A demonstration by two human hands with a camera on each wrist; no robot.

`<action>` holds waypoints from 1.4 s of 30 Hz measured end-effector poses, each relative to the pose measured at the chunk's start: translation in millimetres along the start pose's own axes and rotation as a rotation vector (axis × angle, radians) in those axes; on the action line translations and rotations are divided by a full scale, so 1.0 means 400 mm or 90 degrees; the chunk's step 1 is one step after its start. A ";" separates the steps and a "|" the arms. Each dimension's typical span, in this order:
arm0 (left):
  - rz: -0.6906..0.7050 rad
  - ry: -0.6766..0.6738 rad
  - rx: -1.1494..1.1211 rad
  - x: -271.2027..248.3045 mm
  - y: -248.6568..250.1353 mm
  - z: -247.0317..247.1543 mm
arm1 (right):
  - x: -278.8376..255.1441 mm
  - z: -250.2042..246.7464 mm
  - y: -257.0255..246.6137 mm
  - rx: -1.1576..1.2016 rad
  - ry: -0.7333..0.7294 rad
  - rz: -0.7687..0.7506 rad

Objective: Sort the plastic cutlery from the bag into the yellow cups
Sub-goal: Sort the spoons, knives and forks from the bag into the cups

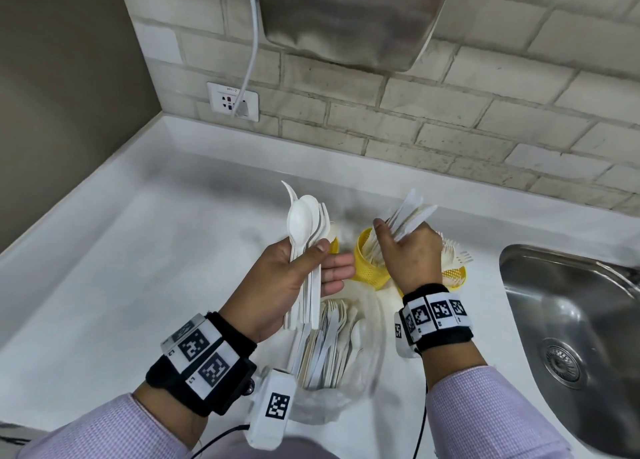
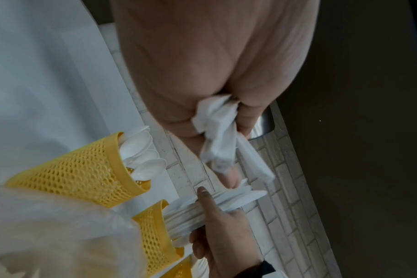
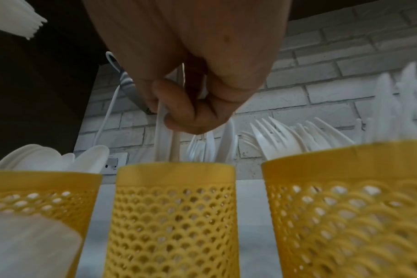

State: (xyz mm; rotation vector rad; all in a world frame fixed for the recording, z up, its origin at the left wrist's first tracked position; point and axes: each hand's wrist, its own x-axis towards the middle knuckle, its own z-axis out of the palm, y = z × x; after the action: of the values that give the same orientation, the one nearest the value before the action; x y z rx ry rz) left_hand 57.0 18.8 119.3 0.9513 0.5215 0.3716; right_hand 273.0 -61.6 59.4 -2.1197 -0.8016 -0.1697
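- Bag (image 1: pixel 349 372) lay nearest the person on the white counter (image 1: pixel 156 250), its clear plastic open and a good heap of white cutlery still inside, so I judged the sorting well under way but far from finished.
- Left hand (image 1: pixel 294 278), above the bag's far end, gripped a mixed bunch (image 1: pixel 308 237) of spoons and forks by the handles, thumb pressed across them and fingers curled behind; this bunch had not yet been sorted.
- Right hand (image 1: pixel 408 257) hovered over the middle cup (image 1: pixel 369 261), fingers clenched round a bundle of knives (image 1: pixel 410 216) whose handles pointed down towards the cup mouth; the right wrist view showed some stems already reaching inside the rim.
- Left cup (image 3: pixel 43 190) held spoons, bowls up; in the head view it was almost hidden behind the left hand's bunch.
- Right cup (image 3: pixel 345 178) held a thick cluster of forks, tines up.
- All three yellow cups were thus partly filled, each with one kind as far as could be seen; what remained, by my reading, was the knife bundle, the left hand's bunch and the bag's heap.
- Sink (image 1: pixel 571 320) sat to the right, and the brick wall (image 1: pixel 450 112) stood beyond the cups.
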 end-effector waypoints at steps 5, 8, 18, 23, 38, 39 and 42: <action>0.003 -0.004 0.007 -0.006 0.000 0.000 | 0.001 0.006 0.005 -0.013 0.004 -0.024; 0.004 -0.007 0.018 -0.009 0.001 0.001 | 0.000 -0.012 -0.004 -0.006 0.010 -0.005; 0.043 -0.009 0.155 -0.016 -0.006 0.003 | -0.042 -0.099 -0.130 0.133 0.021 -0.053; 0.090 -0.053 0.171 -0.030 -0.001 0.013 | -0.089 -0.127 -0.196 0.251 -0.072 -0.055; 0.155 -0.065 0.258 -0.104 -0.022 0.007 | -0.177 -0.173 -0.241 0.368 -0.234 -0.098; 0.153 -0.065 0.260 -0.109 -0.025 0.004 | -0.182 -0.174 -0.238 0.367 -0.243 -0.099; 0.146 -0.067 0.260 -0.124 -0.035 -0.003 | -0.197 -0.181 -0.237 0.371 -0.261 -0.101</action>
State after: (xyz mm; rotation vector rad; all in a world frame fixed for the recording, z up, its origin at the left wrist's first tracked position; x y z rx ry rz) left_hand 16.9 -13.3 119.5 1.4246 0.3988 0.4268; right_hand 165.3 -112.7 138.7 -1.5499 -1.1018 0.3879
